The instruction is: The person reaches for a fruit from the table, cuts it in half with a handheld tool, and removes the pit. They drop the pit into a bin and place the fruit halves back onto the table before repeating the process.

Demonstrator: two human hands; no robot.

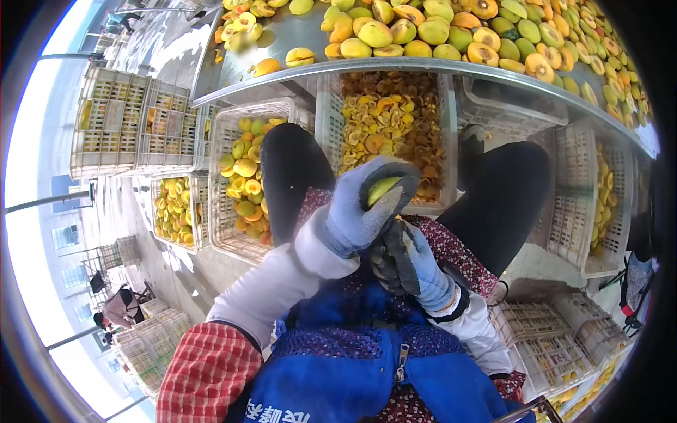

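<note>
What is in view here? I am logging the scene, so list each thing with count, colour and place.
fruit in hand: one, yellow-green, inside left glove
table: one, grey metal, top, rim curving right
loose fruit: many, yellow and green, on table
centre crate: one, white, cut orange-yellow pieces, under table
left crate: one, white, whole fruit, beside knee
stacked crates: several, white, far left
left hand: grey-blue glove, fingers curled around fruit
right hand: grey-blue and dark glove, just under left

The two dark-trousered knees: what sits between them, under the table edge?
In the head view, a white crate of cut fruit halves sits between the knees.
</note>
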